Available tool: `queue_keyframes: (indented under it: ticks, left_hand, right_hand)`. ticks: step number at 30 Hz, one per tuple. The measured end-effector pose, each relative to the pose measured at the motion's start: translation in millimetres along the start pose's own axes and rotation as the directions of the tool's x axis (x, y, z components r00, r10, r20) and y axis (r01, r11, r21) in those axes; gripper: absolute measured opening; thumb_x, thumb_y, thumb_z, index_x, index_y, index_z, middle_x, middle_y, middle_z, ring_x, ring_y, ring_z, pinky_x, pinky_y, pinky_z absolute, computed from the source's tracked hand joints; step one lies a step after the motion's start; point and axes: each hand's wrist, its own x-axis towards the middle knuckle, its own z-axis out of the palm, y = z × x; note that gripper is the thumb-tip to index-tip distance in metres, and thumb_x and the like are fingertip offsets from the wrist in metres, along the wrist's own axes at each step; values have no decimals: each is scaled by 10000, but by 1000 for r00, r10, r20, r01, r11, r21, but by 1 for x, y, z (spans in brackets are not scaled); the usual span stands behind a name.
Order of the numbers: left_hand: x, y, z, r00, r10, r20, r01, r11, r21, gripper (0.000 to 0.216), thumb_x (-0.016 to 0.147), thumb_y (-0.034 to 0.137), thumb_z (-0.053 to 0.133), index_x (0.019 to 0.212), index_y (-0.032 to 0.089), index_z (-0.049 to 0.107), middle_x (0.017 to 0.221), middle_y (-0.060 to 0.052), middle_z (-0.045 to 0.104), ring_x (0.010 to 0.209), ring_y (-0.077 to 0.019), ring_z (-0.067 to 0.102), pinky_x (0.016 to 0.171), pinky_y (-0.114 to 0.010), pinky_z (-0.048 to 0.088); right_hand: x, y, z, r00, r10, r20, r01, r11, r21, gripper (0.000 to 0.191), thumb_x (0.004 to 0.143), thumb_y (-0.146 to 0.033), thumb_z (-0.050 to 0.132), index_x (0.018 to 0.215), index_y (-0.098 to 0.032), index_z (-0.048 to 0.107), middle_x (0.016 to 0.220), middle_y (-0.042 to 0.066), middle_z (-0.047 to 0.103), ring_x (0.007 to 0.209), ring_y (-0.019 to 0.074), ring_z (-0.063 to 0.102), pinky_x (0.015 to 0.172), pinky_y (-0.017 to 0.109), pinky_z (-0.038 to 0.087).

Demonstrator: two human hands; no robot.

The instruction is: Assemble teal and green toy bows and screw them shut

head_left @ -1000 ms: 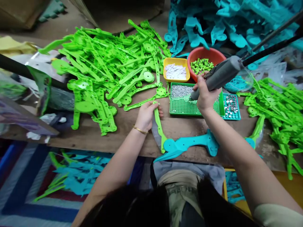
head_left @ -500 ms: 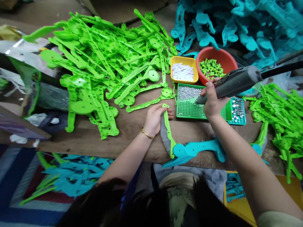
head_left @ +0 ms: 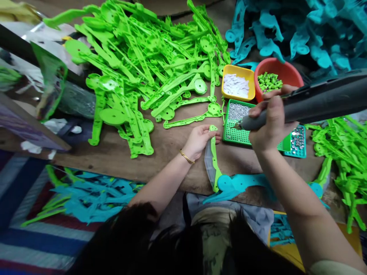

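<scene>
Nearest us, at the near edge of the worktop (head_left: 120, 156), lies a teal part (head_left: 241, 183) with a green arm (head_left: 213, 160) joined to its left end and running away from us. Our left hand (head_left: 199, 141) has its fingers closed around the far end of that green arm, a gold bangle (head_left: 187, 157) on the wrist. Our right hand (head_left: 271, 124) is just right of it, fingers wrapped tight round a grey screwdriver (head_left: 309, 105) whose tip points down-left over the green tray (head_left: 237, 131). We cannot tell whether the tip touches the tray. The tray has a dotted floor, and a heap of small silver screws (head_left: 237, 110) fills its far part. A small teal tray (head_left: 298, 141) of round metal pieces sits touching it on the right, partly behind our hand.

Just beyond the trays stand a yellow box (head_left: 237, 86) with white bits and, to its right, a red bowl (head_left: 286, 72) of short green pieces. A big pile of green parts (head_left: 149, 65) covers the far left of the worktop; more green parts (head_left: 341, 149) lie at the right edge. A teal pile (head_left: 295, 30) fills the far right. On the floor to the near left, teal and green pieces (head_left: 86, 198) lie on a striped mat (head_left: 25, 236).
</scene>
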Motion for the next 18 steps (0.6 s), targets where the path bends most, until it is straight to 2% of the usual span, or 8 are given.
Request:
queue_keyframes:
  ticks: [3,6,12,14,18]
  left_hand:
    - [2,-4,-1,1000,26,11,-26,999,-19,138,723,84,669,850,101,616,700,-35,699,588,-133,669,629,-272,577]
    - [3,-6,-1,998,54,42,-53,998,-37,175,691,139,733,835,109,637,698,-31,708,560,-124,655,600,-247,562]
    - [3,-7,-1,999,45,30,-43,997,-70,235,654,204,796,822,123,654,691,-27,719,550,-130,648,594,-251,548]
    - [2,-7,0,999,39,32,-37,997,-73,244,651,222,804,823,129,657,694,-23,717,553,-132,646,592,-253,543]
    - [1,-6,0,998,50,38,-48,997,-69,240,649,229,804,813,134,657,664,-8,699,534,-127,630,585,-254,540]
  right_hand:
    - [-20,-1,23,979,66,193,-50,995,-87,394,931,-480,367,1294,-330,402,1069,43,529,636,116,611,561,313,546]
    - [-32,7,37,920,161,358,-107,980,-166,463,924,-491,403,1363,-345,390,1194,72,527,862,188,664,688,377,586]
    - [-35,13,41,897,296,329,-288,955,-73,389,931,-455,433,1293,-317,465,1083,70,583,931,221,668,815,460,587]
    - [-36,13,42,904,294,310,-291,955,-57,368,915,-485,451,1235,-306,496,1019,64,590,919,225,670,820,467,584]
    - [-39,12,50,949,205,240,-214,977,14,315,864,-526,516,1052,-272,531,923,55,587,913,226,670,874,465,566]
